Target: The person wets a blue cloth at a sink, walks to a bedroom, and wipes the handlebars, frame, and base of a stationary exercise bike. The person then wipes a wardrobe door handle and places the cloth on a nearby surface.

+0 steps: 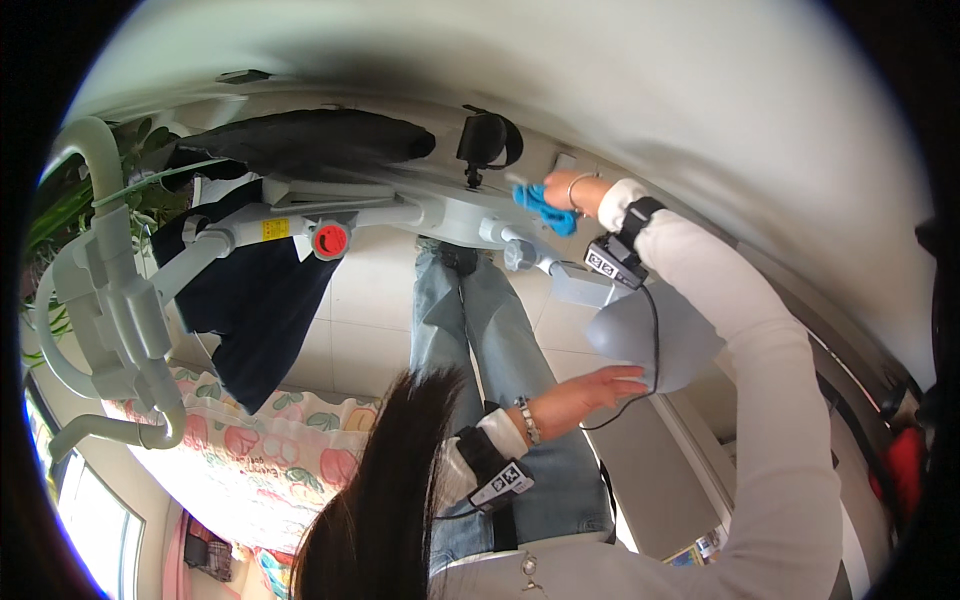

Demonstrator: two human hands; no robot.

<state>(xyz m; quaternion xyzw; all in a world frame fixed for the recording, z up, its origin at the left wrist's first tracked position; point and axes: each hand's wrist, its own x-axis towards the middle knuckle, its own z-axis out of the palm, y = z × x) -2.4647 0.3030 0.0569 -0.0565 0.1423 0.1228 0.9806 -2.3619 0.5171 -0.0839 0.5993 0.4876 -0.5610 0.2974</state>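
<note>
My right hand [568, 191] is closed around a crumpled blue cloth [546, 208], just past the frame of a white exercise bike [450, 214]. My left hand [581, 401] is stretched out flat over the near side of the bike's grey saddle [660, 337]; its fingertips overlap the saddle edge, and I cannot tell whether they press on it. It holds nothing. A black pedal with a strap [484, 139] stands at the far side of the frame. A round red-capped knob [330, 240] sits on the bike's post.
Dark garments [255, 300] hang over the bike, near its white handlebar [135, 315]. Green plants [60, 217] stand at the far left. A fruit-patterned cloth [270, 457] covers something at lower left. The wall [712, 112] rises close behind my right hand. Cables trail from both wrist devices.
</note>
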